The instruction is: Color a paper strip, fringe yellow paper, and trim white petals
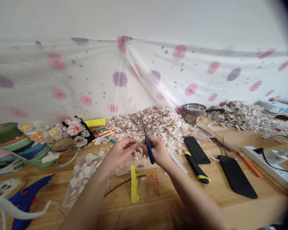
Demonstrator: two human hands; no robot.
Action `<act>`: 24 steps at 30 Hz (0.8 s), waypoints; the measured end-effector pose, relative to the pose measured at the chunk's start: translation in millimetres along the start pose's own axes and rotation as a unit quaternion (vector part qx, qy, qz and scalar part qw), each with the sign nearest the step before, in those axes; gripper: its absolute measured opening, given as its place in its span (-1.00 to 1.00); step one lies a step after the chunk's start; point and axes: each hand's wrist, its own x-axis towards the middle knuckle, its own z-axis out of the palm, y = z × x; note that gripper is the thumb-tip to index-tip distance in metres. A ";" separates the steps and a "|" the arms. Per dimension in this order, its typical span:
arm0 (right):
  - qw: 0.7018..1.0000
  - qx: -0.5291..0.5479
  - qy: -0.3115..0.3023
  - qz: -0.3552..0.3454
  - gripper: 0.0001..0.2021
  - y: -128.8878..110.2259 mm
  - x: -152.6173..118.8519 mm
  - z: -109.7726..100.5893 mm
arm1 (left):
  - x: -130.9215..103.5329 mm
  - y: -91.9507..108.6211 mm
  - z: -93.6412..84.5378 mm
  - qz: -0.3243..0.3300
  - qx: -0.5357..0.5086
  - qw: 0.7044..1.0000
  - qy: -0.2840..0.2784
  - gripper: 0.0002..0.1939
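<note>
My left hand (123,150) and my right hand (157,151) meet over the table's middle, fingertips pinched round a small whitish petal-like piece (138,145) between them. Blue-handled scissors (149,149) are also held in my right hand, their blades pointing up and away. Below the hands lies a strip of yellow fabric (134,185) with a frayed edge. A clear plastic box (121,171) is partly hidden under the hands. Left of it, a tray (66,196) holds loose white petals. Behind the hands rises a large heap of pale petals (158,124).
A blue glue gun (30,195) and stacked bowls (31,147) are at the left. To the right lie a black-yellow cutter (196,167), two black phone-like slabs (237,175), a power strip (273,166), thin brown sticks (222,143) and a metal bowl (193,116).
</note>
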 end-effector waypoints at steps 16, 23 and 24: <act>1.000 0.005 0.010 -0.011 -0.87 0.5 0.0 -0.7 | -3.2 3.4 3.1 -0.001 0.006 1.000 0.016 -0.60; 1.000 0.019 -0.020 -0.006 -0.75 2.3 1.4 -3.0 | -5.8 3.6 2.4 0.009 -0.012 1.000 -0.008 -0.58; 0.999 0.021 -0.026 -0.001 -0.74 2.3 1.4 -3.3 | -6.9 4.4 1.2 0.010 -0.009 1.000 -0.017 -0.58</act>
